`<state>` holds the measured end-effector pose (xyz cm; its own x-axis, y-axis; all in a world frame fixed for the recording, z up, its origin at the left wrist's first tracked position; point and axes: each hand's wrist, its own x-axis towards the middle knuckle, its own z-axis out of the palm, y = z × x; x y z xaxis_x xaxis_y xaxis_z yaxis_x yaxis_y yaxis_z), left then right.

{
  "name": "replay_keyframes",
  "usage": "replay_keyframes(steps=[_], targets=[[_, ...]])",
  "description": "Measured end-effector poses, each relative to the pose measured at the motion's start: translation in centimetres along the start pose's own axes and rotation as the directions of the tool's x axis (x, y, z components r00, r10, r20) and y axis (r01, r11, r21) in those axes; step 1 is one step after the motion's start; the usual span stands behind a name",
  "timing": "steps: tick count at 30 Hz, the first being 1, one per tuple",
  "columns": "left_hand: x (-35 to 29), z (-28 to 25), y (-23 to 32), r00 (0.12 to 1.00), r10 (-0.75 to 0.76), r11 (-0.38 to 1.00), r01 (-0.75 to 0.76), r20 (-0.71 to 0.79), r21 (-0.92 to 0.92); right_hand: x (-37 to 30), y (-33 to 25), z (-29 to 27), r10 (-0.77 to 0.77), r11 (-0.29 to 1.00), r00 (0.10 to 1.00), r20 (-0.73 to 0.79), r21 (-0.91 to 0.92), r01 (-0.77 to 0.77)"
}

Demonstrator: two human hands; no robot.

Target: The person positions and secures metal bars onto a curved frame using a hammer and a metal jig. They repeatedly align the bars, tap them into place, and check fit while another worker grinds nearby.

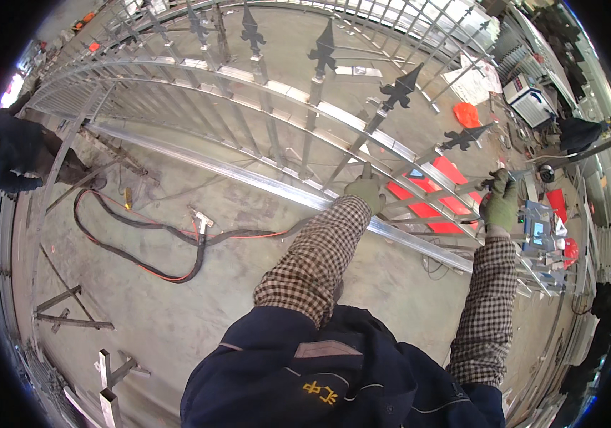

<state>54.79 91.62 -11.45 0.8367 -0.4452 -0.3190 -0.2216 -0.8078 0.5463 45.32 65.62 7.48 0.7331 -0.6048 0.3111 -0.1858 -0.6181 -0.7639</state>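
A long metal fence panel [334,114] with dark spear-shaped finials [324,47] spans the view from far left to right. My left hand [365,191], in a green glove, is closed on its lower part beside a picket, with one finger stretched along the metal. Farther right, my gloved right hand [503,203] is closed around the panel's end, its dark fingertips over the bars. The panel hides part of the left hand's grip. Both forearms wear checked sleeve covers.
A person [23,153] in dark clothing bends by the panel's left end. Across the floor lies a looped black hose [184,274] with a torch-like tool [202,220]. Red sheets [442,192] show behind the bars. Metal trestles [73,321] and square tubes [109,406] stand lower left.
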Motion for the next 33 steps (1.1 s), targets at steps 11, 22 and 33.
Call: replay_keyframes(steps=[11, 22, 33], targets=[[-3.6, 4.4, -3.4, 0.973, 0.214, 0.911, -0.23, -0.085, -0.342, 1.6, 3.5, 0.1, -0.084, 0.996, 0.996, 0.012, -0.037, 0.085], [-21.9, 12.1, -23.3, 0.96, -0.169, 0.922, 0.234, 0.221, -0.31, 2.3, 4.4, 0.5, 0.047, 0.972, 0.996, 0.079, 0.225, -0.064], [-35.5, 13.6, -30.6, 0.6, -0.688, 0.537, 0.799, 0.408, -0.271, 3.1, 6.3, 0.2, -0.098, 0.981, 0.995, -0.011, -0.172, 0.094]])
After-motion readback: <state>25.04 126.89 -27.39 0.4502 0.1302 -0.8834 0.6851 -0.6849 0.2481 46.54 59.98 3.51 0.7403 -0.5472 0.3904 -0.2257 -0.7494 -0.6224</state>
